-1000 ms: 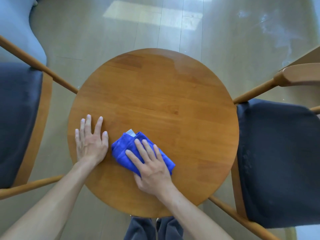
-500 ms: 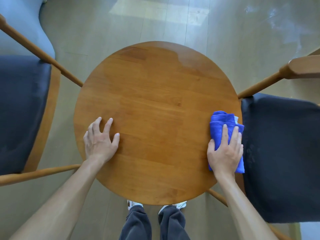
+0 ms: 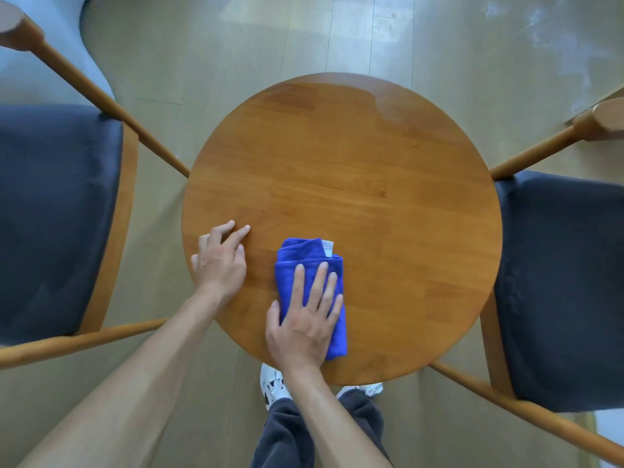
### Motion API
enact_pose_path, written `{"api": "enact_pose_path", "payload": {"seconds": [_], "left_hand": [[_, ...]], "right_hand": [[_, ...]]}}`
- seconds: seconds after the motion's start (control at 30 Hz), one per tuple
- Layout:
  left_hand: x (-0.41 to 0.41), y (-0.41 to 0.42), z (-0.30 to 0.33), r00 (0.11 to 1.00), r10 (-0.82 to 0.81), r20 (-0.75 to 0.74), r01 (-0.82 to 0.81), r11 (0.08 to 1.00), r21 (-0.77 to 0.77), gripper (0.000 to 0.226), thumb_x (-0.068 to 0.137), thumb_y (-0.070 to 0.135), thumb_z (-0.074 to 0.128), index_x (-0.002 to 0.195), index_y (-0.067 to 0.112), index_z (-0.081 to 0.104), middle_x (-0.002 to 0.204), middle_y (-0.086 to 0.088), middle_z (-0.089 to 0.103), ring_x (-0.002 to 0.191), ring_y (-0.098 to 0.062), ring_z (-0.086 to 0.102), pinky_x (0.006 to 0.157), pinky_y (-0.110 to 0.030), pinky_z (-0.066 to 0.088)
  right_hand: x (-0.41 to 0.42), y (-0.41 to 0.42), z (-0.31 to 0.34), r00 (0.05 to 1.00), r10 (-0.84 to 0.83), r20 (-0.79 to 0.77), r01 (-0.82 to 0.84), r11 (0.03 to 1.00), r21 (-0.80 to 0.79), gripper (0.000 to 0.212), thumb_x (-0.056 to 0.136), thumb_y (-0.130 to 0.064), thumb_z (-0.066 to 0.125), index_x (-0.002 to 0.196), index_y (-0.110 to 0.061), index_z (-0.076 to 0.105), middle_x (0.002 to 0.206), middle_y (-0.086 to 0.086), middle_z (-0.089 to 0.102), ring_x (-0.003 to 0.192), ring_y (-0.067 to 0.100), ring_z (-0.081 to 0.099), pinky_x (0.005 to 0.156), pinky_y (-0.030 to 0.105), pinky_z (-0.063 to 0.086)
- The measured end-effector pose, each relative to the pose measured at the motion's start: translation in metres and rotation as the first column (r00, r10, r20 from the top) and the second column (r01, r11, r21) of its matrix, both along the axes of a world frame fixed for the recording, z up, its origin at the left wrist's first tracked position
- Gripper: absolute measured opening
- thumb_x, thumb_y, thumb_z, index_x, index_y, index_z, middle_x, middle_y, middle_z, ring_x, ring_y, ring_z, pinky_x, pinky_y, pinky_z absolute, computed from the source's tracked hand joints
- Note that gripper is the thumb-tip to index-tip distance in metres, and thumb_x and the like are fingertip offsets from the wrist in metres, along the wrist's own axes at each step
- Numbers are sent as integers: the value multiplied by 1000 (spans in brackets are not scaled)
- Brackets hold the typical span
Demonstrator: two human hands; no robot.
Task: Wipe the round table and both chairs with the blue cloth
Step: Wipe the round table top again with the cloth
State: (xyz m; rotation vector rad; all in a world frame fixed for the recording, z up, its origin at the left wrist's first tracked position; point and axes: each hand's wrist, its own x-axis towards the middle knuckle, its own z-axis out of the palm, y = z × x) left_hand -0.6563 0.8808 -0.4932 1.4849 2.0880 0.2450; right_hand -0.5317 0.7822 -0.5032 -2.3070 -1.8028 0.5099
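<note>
The round wooden table (image 3: 354,163) fills the middle of the view. A folded blue cloth (image 3: 300,258) lies on its near part, a white tag showing at its far corner. My right hand (image 3: 305,315) presses flat on the cloth with straight, spread fingers. My left hand (image 3: 221,258) rests on the table's near left edge, fingers loosely bent, holding nothing. A wooden chair with a dark seat (image 3: 57,214) stands to the left, and a second one (image 3: 560,282) to the right.
Pale wood-look floor (image 3: 236,45) surrounds the table. The chairs' wooden armrests (image 3: 111,106) (image 3: 540,146) angle in toward the table on both sides. My legs in dark trousers (image 3: 297,434) and white shoes are just below the table's near edge.
My right hand has swept the cloth from the table's right edge back to the near middle. My left hand stays at the left edge, its fingers now more bent.
</note>
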Motion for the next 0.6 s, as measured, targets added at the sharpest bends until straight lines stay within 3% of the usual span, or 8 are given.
{"api": "enact_pose_path", "payload": {"seconds": [0.17,0.23,0.33,0.4,0.6], "left_hand": [[-8,8,6,987,62,149,-68,997,38,41,96,9,40,131,20,57,143,2,47,130,-24,34,111,-33,22],[-5,6,7,989,61,132,-66,997,34,41,96,10,41,132,19,56,145,1,45,132,-24,31,111,-30,20],[9,1,5,999,35,39,-36,999,15,40,95,13,44,133,19,55,150,1,38,137,-23,26,112,-38,21],[13,-1,3,999,23,-32,-23,1000,6,41,95,17,45,134,20,53,152,1,34,138,-22,24,111,-44,23],[30,-6,-4,985,11,-173,-13,1000,-11,45,92,23,48,136,18,47,153,-2,29,140,-23,21,108,-51,23]], "right_hand": [[-21,-21,-6,941,340,4,-340,940,34,67,80,-38,58,144,-22,45,154,18,30,143,37,28,108,57,35],[-13,-26,-8,900,434,33,-435,898,71,65,81,-35,57,143,-22,45,154,17,30,143,36,27,107,56,35],[19,-33,-10,813,579,52,-581,807,107,61,80,-30,58,140,-24,49,153,15,33,142,35,30,107,54,36],[47,-38,-10,789,610,69,-613,778,138,61,77,-27,59,138,-25,53,151,13,37,141,33,34,106,52,38],[160,-25,-7,833,542,105,-551,802,229,64,70,-19,65,134,-17,58,147,18,42,137,36,39,104,56,40]]}}
